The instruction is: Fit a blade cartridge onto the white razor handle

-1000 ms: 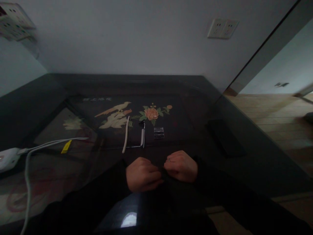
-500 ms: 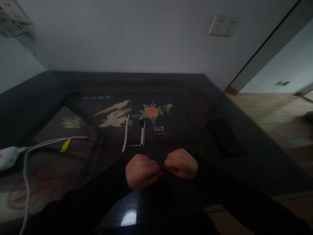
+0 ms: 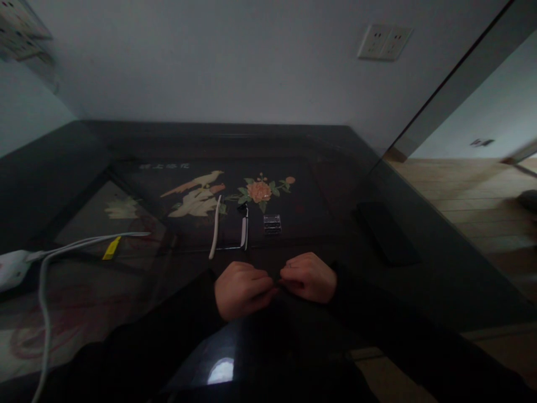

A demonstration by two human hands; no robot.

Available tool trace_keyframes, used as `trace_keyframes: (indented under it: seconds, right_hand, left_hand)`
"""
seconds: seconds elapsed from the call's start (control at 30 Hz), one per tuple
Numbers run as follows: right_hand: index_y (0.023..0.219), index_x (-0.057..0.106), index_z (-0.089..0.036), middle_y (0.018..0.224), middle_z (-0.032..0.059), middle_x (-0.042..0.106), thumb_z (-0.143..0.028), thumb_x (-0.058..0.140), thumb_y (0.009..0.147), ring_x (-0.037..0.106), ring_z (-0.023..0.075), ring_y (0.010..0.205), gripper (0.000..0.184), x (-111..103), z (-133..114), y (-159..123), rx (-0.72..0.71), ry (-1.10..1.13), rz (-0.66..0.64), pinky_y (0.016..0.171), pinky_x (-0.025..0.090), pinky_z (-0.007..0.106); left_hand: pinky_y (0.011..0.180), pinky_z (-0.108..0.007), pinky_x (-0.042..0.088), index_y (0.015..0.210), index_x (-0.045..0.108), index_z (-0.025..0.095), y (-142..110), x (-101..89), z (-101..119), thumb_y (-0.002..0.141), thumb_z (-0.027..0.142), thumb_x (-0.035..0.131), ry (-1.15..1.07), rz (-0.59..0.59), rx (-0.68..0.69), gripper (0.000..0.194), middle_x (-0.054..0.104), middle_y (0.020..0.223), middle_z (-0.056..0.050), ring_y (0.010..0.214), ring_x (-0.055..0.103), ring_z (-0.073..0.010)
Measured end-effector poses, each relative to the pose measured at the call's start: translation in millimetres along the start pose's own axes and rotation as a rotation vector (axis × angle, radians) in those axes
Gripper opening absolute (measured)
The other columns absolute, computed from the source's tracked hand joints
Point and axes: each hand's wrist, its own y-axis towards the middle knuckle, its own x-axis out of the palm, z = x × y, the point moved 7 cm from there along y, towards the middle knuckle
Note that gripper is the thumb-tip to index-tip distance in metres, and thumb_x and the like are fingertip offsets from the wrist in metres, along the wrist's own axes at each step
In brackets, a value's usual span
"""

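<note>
My left hand [image 3: 244, 291] and my right hand [image 3: 309, 278] are closed, with fingertips almost meeting above the front part of the dark glossy table [image 3: 335, 324]. Their thumbs and fingers are pinched together; whatever they hold, if anything, is too dark and small to make out. Just beyond my left hand lie a slim off-white curved strip [image 3: 215, 226] and a thin black-and-white piece [image 3: 244, 232] with a bent dark top end. A small clear ridged block [image 3: 272, 224] rests on the table beyond the gap between my hands.
At left, a white charger plug [image 3: 14, 270] has a white cable [image 3: 45, 313] trailing toward the front edge, near a yellow tag [image 3: 111, 248]. A flat black rectangular object [image 3: 388, 234] lies at right. A wall socket [image 3: 385, 42] is on the wall behind.
Both hands stay closed and close together, shifted very slightly upward in view. The things on the table have not been moved.
</note>
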Motion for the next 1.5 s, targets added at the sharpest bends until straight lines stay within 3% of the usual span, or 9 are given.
trace_keyframes:
  seconds: [0.63,1.5]
  right_hand:
    - [0.064,0.048,-0.019,0.06,-0.0003,0.055,-0.022,0.054,0.085,0.044,0.0117,0.055,0.021,3.3,2.7,1.6,0.103,-0.038,-0.109,0.055,0.022,0.027]
    - [0.062,0.047,-0.019,0.06,-0.0009,0.053,-0.02,0.055,0.083,0.043,0.0117,0.056,0.022,1.8,2.1,2.0,0.106,-0.015,-0.106,0.054,0.021,0.027]
  left_hand:
    - [0.046,-0.03,0.029,0.064,0.056,0.018,-0.9,8.1,-3.2,0.097,0.027,0.037,0.005,-0.08,-0.024,0.039,0.058,0.054,0.002,0.044,0.051,-0.0105]
    - [0.046,-0.028,0.029,0.063,0.055,0.017,-0.9,7.7,-6.3,0.096,0.026,0.038,0.01,-0.072,-0.072,0.038,0.057,0.054,0.002,0.044,0.05,-0.0102]
